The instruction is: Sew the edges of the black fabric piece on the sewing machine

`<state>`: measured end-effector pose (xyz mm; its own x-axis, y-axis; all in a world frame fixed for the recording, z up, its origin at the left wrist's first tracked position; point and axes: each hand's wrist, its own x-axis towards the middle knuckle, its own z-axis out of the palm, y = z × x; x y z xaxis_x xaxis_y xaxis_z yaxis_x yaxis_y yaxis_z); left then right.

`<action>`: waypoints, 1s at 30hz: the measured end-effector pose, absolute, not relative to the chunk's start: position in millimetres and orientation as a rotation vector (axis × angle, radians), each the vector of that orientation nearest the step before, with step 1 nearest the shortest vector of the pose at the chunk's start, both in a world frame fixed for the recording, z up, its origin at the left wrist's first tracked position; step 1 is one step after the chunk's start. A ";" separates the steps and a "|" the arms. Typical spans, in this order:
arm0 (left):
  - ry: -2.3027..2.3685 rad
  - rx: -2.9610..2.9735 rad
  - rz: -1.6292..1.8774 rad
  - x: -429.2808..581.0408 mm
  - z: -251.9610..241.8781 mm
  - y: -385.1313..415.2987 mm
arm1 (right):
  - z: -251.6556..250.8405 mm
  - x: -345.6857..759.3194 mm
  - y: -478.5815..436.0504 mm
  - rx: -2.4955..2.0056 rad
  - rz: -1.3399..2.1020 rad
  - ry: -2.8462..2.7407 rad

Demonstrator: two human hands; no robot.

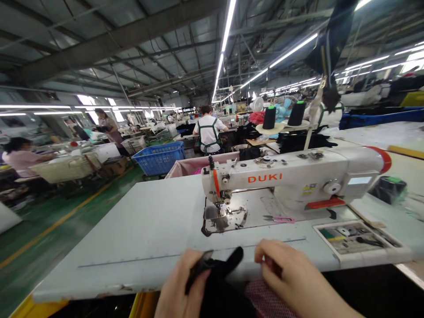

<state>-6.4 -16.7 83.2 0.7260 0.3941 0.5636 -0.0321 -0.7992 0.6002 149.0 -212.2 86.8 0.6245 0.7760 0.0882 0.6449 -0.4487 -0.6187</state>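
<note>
My left hand (182,285) is closed on a black fabric piece (223,289) at the table's front edge. One narrow, rounded, finger-like end of the fabric sticks up to the right. To the right of it is my right hand (288,274), its fingers curled in and the thumb close to them. Whether a small thing is pinched there I cannot make out. Red-checked cloth (268,302) shows below, between the hands. Beyond them stands a white sewing machine (291,176), its needle area (220,212) apart from the fabric.
Pink-handled thread snips (281,219) lie on the machine bed. A tray (357,238) of small parts is set into the table (132,234) at right. Black thread cones (270,118) stand behind the machine. A blue basket (159,158) and a seated co-worker (208,132) are farther back.
</note>
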 end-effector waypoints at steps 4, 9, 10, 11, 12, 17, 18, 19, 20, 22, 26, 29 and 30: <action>0.211 2.265 0.702 -7.1 98.5 -8.1 | 103.3 155.4 -218.7 -2.095 0.309 -1.112; -0.107 2.141 0.597 0.0 100.5 -19.2 | 103.9 138.2 -204.4 -1.950 0.684 -1.271; -0.062 2.122 0.610 -0.7 101.0 -19.5 | 103.4 139.1 -204.3 -1.932 0.690 -1.277; -0.005 2.107 0.609 -2.0 101.9 -19.1 | 103.3 142.0 -205.8 -1.915 0.675 -1.277; 0.052 2.093 0.592 -3.5 103.1 -18.4 | 103.7 146.3 -208.7 -1.904 0.646 -1.274; 0.251 1.927 0.493 -2.5 106.4 -20.6 | 108.1 163.6 -225.8 -1.996 0.457 -1.198; 0.269 1.870 0.486 -0.3 105.3 -22.3 | 108.8 163.0 -226.7 -1.992 0.420 -1.190; 0.278 1.811 0.481 2.1 103.5 -23.9 | 109.5 161.0 -226.4 -1.981 0.387 -1.193; 0.280 1.752 0.474 4.4 101.4 -25.4 | 110.0 157.8 -224.9 -1.970 0.362 -1.211; 0.263 1.654 0.464 8.1 97.3 -26.9 | 110.0 150.6 -218.8 -1.970 0.341 -1.255; 0.229 1.543 0.437 10.4 93.2 -24.8 | 105.3 144.0 -204.7 -2.007 0.411 -1.302; 0.224 1.495 0.422 8.9 94.0 -22.7 | 101.7 146.5 -200.8 -2.040 0.380 -1.260; 0.223 1.495 0.427 8.2 94.8 -22.5 | 101.4 147.5 -200.8 -2.041 0.347 -1.247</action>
